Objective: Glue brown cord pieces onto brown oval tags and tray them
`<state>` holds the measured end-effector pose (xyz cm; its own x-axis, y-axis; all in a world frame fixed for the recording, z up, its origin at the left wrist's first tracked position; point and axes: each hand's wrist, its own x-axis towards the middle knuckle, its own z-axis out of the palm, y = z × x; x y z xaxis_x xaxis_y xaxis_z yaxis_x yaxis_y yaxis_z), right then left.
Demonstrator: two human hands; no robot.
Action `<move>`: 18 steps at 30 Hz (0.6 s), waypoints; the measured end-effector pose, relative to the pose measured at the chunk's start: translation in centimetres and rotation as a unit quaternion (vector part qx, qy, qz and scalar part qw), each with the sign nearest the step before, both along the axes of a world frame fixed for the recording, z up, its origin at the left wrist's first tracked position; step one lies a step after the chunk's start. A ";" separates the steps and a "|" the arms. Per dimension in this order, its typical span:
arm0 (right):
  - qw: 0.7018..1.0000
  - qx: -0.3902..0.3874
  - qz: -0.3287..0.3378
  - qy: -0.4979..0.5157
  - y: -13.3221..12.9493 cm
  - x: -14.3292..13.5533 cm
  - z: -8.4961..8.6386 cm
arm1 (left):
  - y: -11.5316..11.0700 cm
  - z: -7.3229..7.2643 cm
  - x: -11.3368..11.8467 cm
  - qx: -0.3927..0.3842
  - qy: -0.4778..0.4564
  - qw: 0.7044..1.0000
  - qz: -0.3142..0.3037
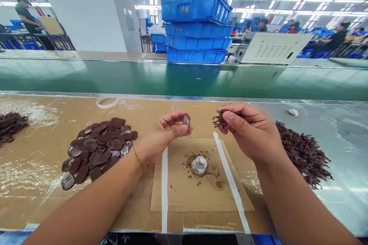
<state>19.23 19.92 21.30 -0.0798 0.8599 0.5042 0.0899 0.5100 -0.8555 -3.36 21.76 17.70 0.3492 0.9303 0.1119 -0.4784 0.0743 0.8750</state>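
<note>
My left hand (172,128) pinches a small oval disc (186,120), greyish on the side that shows, above the cardboard sheet. Across from it, my right hand (250,126) grips a dark brown piece with thin curled prongs (220,120), partly hidden by the fingers. The two held pieces are apart. Between and below the hands, a small whitish pot (199,165) stands on the taped cardboard (186,199), ringed by brown spots. A heap of brown oval discs (99,147) lies left of my left hand. Beyond my right wrist is a pile of dark branching pieces (303,155).
A white tape roll (107,102) lies near the table's far edge. Another dark pile (11,126) sits at far left. Past the green belt (129,78) stand stacked blue crates (198,26) and a beige metal box (270,48). Several people are in the background.
</note>
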 end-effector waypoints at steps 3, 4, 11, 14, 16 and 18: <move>0.999 0.000 0.023 0.029 0.0 -0.5 -0.3 | -0.8 0.0 0.6 0.011 -0.012 0.996 -0.086; 0.999 -0.002 0.035 0.026 -0.1 -0.8 -0.4 | -1.1 -0.1 0.9 0.013 -0.016 0.994 -0.104; 0.995 0.006 0.099 -0.003 -0.9 -1.7 0.3 | -1.9 -0.3 1.7 0.024 -0.035 0.992 -0.117; 0.992 -0.016 0.125 -0.003 -1.0 -1.8 0.5 | -1.9 -0.3 1.7 0.018 -0.019 0.996 -0.088; 0.991 -0.029 0.130 -0.007 -1.0 -1.8 0.5 | -1.9 -0.4 1.7 0.019 -0.016 0.996 -0.087; 0.991 -0.032 0.130 -0.010 -1.0 -1.7 0.4 | -1.8 -0.4 1.8 0.021 -0.013 0.996 -0.090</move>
